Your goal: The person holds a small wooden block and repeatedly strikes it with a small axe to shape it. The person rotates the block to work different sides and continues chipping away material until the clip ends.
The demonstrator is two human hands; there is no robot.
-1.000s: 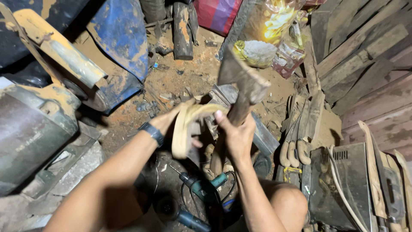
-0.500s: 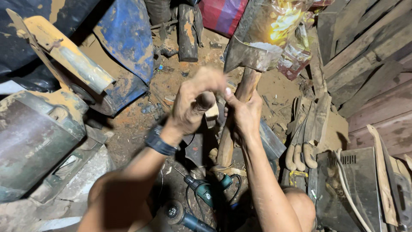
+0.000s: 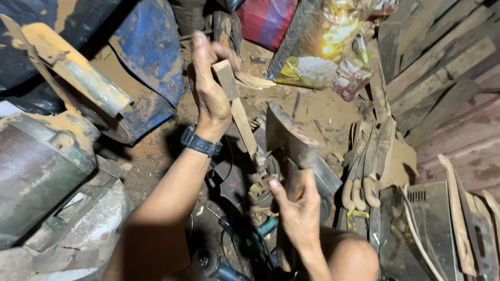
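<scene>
One wooden stick (image 3: 237, 106) is held upright above the dirt floor (image 3: 317, 106), the left hand (image 3: 208, 86) with fingers clamped on its top end. One hatchet (image 3: 289, 140) is gripped by its handle in the right hand (image 3: 299, 216), fingers closed, blade beside the stick. The stick appears only partly shaped. Three curved wooden handles (image 3: 359, 190) lie alongside.
</scene>
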